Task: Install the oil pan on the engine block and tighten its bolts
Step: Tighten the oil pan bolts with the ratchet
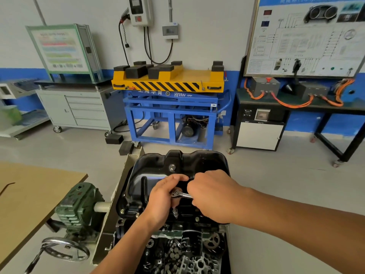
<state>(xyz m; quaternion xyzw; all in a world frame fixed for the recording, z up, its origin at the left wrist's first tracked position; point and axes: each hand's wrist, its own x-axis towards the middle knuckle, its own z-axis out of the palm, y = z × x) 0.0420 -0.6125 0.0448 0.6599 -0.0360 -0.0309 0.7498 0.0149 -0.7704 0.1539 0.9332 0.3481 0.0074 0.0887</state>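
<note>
Left hand (164, 196) curled over the head of the ratchet (178, 194), gripping it and steadying the socket extension (175, 212), which drops straight down to the near flange of the oil pan (177, 161). Pan sits bottom-up on the engine block (158, 254), centre frame; 3 flange bolts (122, 210) show along the near edge. Ratchet handle lies left-right, running into the right hand (215, 196), which wraps fully round it; handle end hidden. Likely mid-tightening: the swing is horizontal about the upright extension, right hand driving, left hand nearer the bolt. Bolt under the socket hidden.
</note>
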